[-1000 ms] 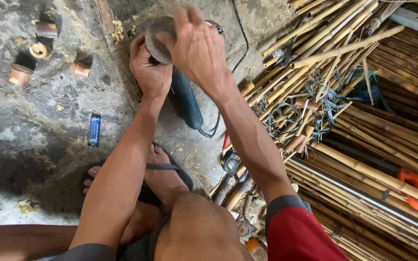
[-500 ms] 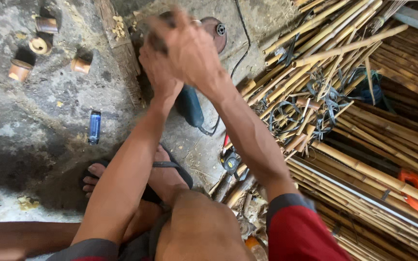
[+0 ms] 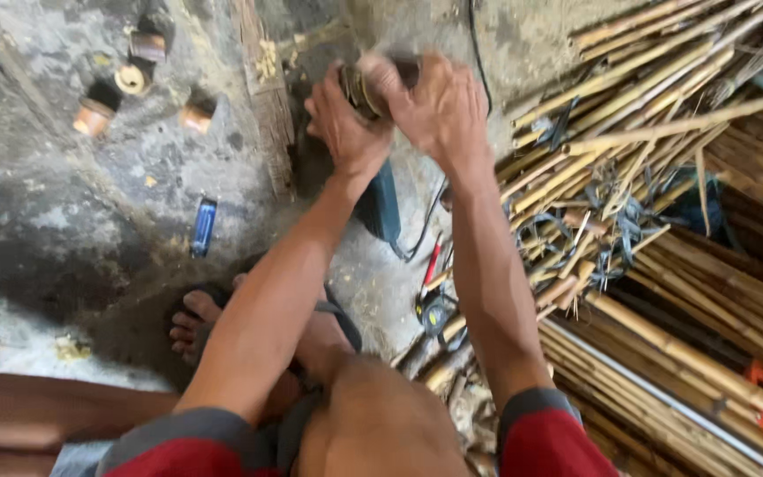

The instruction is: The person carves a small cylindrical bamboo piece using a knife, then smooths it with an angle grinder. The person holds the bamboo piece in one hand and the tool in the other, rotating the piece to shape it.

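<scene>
Both hands' fingers (image 3: 381,84) around round piece (image 3: 362,88)

No pkgs, labels, signs or screens visible anywhere in view.

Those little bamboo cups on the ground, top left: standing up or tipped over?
Tipped, mostly: the bamboo cups lie on the concrete floor with open ends facing sideways; one ring faces up.

Rough bamboo workshop: stacked bamboo poles (image 3: 664,177), cut bamboo rings (image 3: 94,115), power tool (image 3: 381,203) on concrete floor (image 3: 64,230).
</scene>
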